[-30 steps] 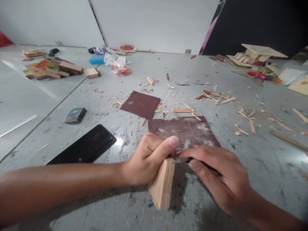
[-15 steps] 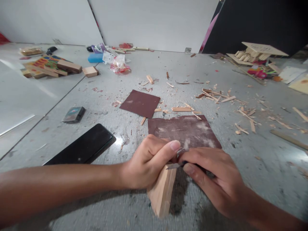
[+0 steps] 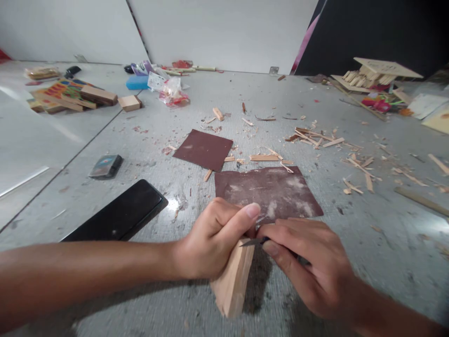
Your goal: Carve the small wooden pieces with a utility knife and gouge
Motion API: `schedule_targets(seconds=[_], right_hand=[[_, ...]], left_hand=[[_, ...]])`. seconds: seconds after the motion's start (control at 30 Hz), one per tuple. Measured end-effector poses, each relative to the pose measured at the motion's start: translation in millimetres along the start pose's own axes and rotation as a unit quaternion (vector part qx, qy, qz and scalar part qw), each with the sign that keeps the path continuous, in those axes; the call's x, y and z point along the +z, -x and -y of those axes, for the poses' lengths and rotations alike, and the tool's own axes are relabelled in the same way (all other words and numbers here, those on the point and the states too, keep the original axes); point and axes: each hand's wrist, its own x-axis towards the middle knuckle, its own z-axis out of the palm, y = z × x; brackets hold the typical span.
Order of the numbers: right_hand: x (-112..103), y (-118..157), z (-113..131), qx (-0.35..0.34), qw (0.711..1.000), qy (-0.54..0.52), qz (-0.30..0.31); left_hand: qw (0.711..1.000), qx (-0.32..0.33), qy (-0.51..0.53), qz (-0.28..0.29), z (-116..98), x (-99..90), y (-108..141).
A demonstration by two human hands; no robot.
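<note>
Pale panels (image 3: 224, 35) rise behind a scuffed gray work surface (image 3: 382, 267) strewn with wood slivers (image 3: 333, 142), where a person holds a blade to a wooden block (image 3: 233, 281). The left hand (image 3: 212, 241) closes its fingers around the block's upper part, while the right hand (image 3: 314, 262) grips a small knife (image 3: 249, 242), its blade lying across the block's top end. Just beyond the block lies a whitened maroon sheet (image 3: 266, 187), with a cleaner maroon sheet (image 3: 203, 149) farther behind. Left of the block rest a black phone (image 3: 119, 213) and a small box (image 3: 106, 167).
</note>
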Motion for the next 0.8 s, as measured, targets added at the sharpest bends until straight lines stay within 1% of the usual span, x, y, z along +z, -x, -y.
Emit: schedule_targets(seconds=[0.1, 0.3, 0.57, 0.8], right_hand=[[1.1, 2.8, 0.8, 0.001, 1.000, -0.002, -0.001], [3.5, 4.9, 0.2, 0.002, 1.000, 0.013, -0.028], [5.9, 3.9, -1.4, 0.019, 0.999, -0.030, -0.035], [7.3, 4.5, -3.8, 0.018, 0.997, -0.056, -0.039]], left_hand=[[1.000, -0.029, 0.006, -0.003, -2.9, 1.5, 2.2], [0.998, -0.054, 0.017, -0.018, -4.7, 2.2, 0.9], [0.997, -0.062, 0.023, -0.029, -5.5, 3.5, -4.0], [0.996, -0.080, -0.003, -0.026, -5.3, 1.6, -3.5]])
